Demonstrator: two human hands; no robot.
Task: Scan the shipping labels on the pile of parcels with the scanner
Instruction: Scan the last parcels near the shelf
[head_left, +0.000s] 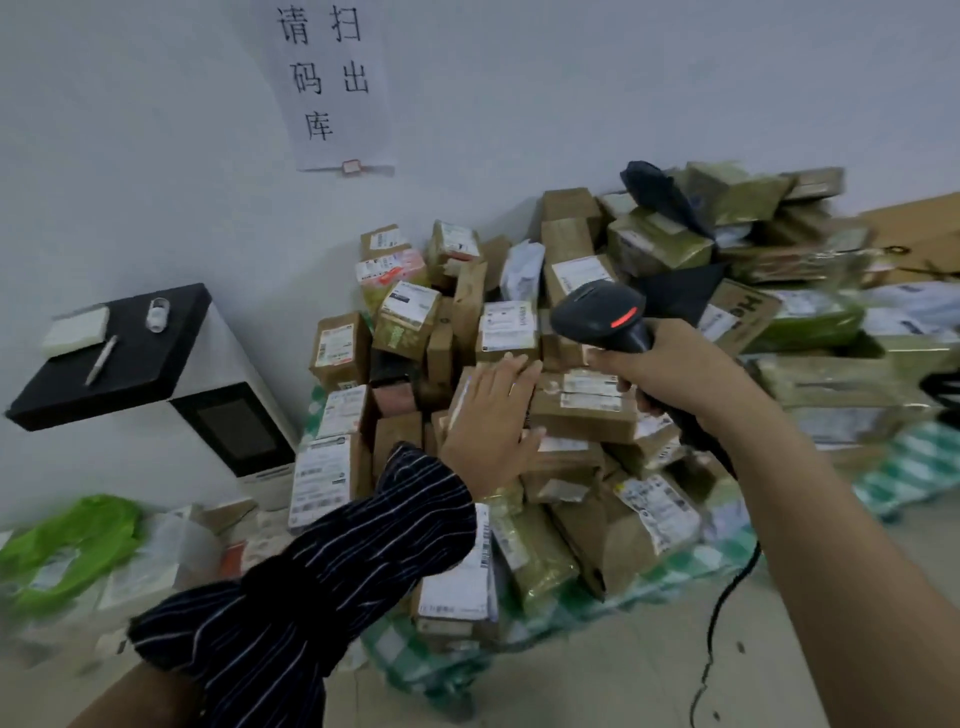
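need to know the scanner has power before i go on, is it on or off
On, it seems: a red bar glows on the head of the scanner, which the right hand grips by the handle.

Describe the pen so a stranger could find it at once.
Left of the pile of brown cardboard parcels stands a white cabinet with a flat black top. On that top lie a pale rectangular pad, a small white roll and a slim white pen. The pen is the only long, thin item, lying diagonally beside the pad.
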